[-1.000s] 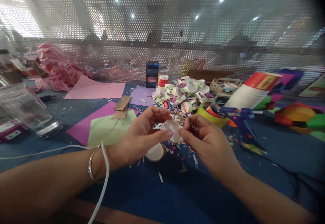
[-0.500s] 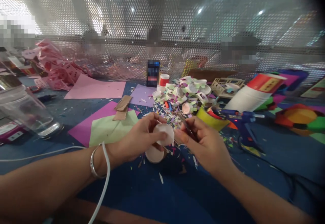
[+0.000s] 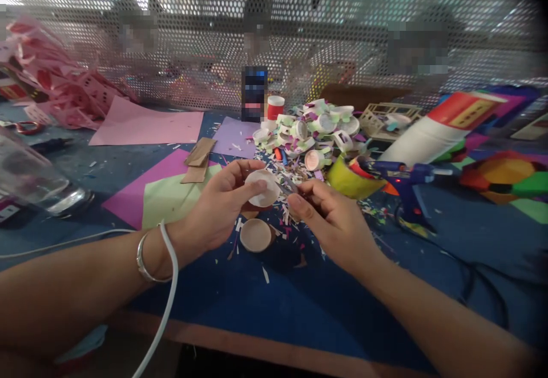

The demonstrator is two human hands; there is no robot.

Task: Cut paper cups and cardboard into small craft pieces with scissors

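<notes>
Between thumb and fingers, my left hand (image 3: 229,198) holds a round white paper disc (image 3: 262,188), tilted toward me. My right hand (image 3: 331,212) grips small scissors (image 3: 289,185), whose blades point at the disc's right edge. On the blue table below the disc lies a shallow round pale piece (image 3: 256,235). Paper scraps (image 3: 291,218) are scattered around it and under both hands. Behind the hands rises a pile of small white rings with green and purple strips (image 3: 317,129).
A blue glue gun (image 3: 406,187) with its cable stands at the right, near a red-and-white paper cup stack (image 3: 445,127). Coloured sheets (image 3: 171,192) and a glass jar (image 3: 55,187) lie left. A phone (image 3: 254,93) stands before the perforated screen.
The view has tipped down, showing more of the table's front edge. The white disc now faces me more fully, and the scissors' blades show beside it. The pale round piece is less covered.
</notes>
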